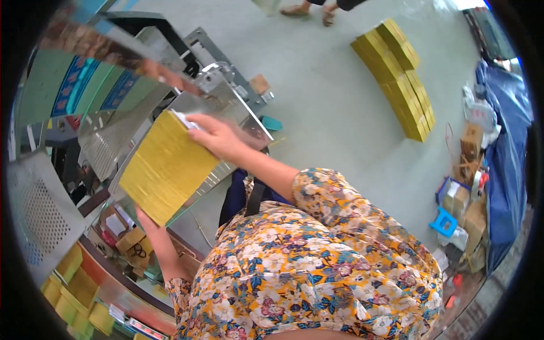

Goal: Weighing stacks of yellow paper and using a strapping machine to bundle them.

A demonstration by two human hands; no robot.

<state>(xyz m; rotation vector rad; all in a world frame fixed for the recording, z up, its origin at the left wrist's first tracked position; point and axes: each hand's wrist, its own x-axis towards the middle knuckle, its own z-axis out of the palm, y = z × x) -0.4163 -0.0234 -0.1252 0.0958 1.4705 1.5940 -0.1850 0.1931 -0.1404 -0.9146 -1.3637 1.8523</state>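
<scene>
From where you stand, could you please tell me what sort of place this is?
Probably a workshop, judging by the perforated grey metal panel, the yellow rectangular bundles on the grey floor, and the flat yellow stack being held.

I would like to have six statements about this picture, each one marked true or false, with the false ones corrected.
1. The right hand holds the yellow bundle at its upper right edge. True.
2. The left hand is away from the bundle. False: it touches the bundle's lower left edge.
3. Stacked yellow blocks stand on the floor. True.
4. The shirt is plain white. False: it has a colourful flower pattern.
5. Another person's feet show near the picture's top edge. True.
6. The blue sheet is at the picture's left. False: it is at the right.
</scene>
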